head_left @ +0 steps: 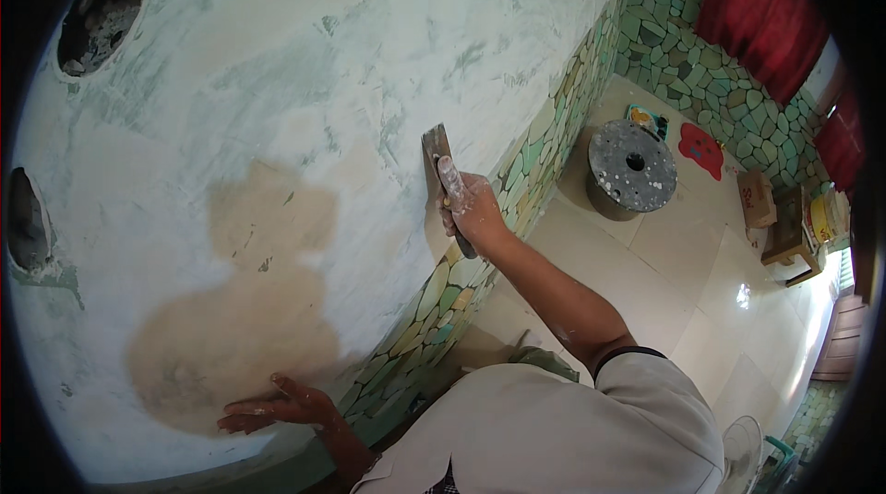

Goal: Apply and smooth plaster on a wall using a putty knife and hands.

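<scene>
My right hand (478, 213), its fingers dusted with white, is wrapped round the handle of a putty knife (436, 145). The blade points up along the wall (277, 78); whether its edge touches the plaster I cannot tell. Patchy white filler over pale green covers that wall. Lower left, my left hand (288, 404) is held with fingers stretched out and holds nothing. It is close to the wall surface, and contact there is unclear. My shadow darkens the plaster above it.
A band of green stone tiles (441, 302) runs along the wall's foot. Two holes (100, 23) open at the left. On the tiled floor stand a splattered dark round tub (633, 167), a red mat (701, 150), a cardboard box (757, 199) and a wooden stool (799, 252). Red curtains (762, 18) hang beyond.
</scene>
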The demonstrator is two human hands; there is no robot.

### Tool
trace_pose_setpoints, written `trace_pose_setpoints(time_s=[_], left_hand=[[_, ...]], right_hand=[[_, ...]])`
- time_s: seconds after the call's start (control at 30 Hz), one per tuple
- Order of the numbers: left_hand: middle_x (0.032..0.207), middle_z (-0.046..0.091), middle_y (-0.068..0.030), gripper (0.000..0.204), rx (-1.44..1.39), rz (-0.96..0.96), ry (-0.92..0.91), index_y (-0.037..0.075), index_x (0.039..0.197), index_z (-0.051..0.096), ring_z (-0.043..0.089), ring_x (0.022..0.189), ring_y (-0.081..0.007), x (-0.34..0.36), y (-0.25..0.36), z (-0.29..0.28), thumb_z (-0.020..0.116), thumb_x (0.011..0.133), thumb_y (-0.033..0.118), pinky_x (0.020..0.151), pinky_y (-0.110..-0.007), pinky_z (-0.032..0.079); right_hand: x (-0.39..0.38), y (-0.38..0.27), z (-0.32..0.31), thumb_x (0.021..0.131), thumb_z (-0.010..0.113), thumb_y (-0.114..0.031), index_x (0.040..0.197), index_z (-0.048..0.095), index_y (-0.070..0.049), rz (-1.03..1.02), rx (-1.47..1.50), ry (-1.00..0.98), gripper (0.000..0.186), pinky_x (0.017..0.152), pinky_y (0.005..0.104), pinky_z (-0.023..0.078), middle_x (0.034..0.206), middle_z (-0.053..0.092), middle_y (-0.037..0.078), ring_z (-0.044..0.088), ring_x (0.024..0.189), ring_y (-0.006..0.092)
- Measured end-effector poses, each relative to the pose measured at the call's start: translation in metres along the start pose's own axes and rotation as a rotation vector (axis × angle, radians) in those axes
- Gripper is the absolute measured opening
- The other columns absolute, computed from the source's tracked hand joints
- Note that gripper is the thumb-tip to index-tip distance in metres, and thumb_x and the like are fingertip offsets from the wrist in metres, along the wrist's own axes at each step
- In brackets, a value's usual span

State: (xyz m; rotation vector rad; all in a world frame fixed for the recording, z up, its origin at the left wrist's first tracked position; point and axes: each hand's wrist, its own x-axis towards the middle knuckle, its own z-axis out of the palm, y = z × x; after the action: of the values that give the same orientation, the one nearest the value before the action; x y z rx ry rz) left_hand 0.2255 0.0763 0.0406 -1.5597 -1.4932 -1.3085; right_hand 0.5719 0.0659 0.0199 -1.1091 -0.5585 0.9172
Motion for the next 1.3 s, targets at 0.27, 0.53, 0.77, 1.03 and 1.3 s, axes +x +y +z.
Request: trace_pose_setpoints(time_s=[0.27,0.53,0.77,1.03,1.3], left_hand=[[0.152,-0.009,-0.0238,0.083,0.033,0.044,-0.007,0.003,0.148,0.005,-0.012,0.14,-0.0407,-0.02,0.014,0.015,0.036,0.093,0.057,0.107,-0.06,-0.006],[0.153,-0.005,-0.0223,0.08,0.003,0.068,0.064,0.005,0.148,0.009,-0.008,0.141,-0.0405,-0.022,0.013,0.02,0.039,0.093,0.055,0.107,-0.059,-0.006],[0.154,-0.002,-0.0213,0.073,-0.036,0.102,0.092,0.008,0.148,0.016,-0.005,0.142,-0.0397,-0.024,0.012,0.021,0.041,0.094,0.051,0.108,-0.058,-0.006],[0.154,0.0,-0.0205,0.074,-0.062,0.109,0.107,0.006,0.147,0.018,-0.005,0.142,-0.0397,-0.022,0.011,0.021,0.043,0.094,0.05,0.108,-0.058,-0.006],[0.154,0.0,-0.0196,0.074,-0.043,0.108,0.1,0.007,0.147,0.018,-0.004,0.142,-0.0394,-0.025,0.009,0.022,0.044,0.093,0.05,0.108,-0.059,-0.005]], right_hand=[[0.029,-0.051,-0.007,0.088,0.05,-0.059,0.066,0.051,-0.004,-0.171,-0.065,-0.005,0.059,0.04,0.0245,0.037,0.05,0.044,0.002,0.042,0.039,0.0104],[-0.02,0.06,-0.039,0.091,0.053,-0.05,0.065,0.052,-0.002,-0.111,-0.343,-0.025,0.055,0.038,0.0252,0.036,0.051,0.046,0.002,0.045,0.04,0.0095],[0.0,0.013,-0.009,0.092,0.049,-0.053,0.063,0.05,-0.003,-0.296,-0.315,-0.062,0.058,0.039,0.0249,0.033,0.049,0.043,0.0,0.041,0.039,0.0087],[-0.023,0.055,-0.036,0.092,0.05,-0.052,0.063,0.05,-0.003,-0.128,-0.291,-0.02,0.057,0.037,0.0263,0.034,0.048,0.043,0.002,0.041,0.037,0.0102],[-0.012,0.012,-0.018,0.092,0.054,-0.042,0.065,0.053,0.0,0.077,-0.103,-0.063,0.05,0.04,0.03,0.036,0.049,0.045,0.004,0.043,0.039,0.0121]])
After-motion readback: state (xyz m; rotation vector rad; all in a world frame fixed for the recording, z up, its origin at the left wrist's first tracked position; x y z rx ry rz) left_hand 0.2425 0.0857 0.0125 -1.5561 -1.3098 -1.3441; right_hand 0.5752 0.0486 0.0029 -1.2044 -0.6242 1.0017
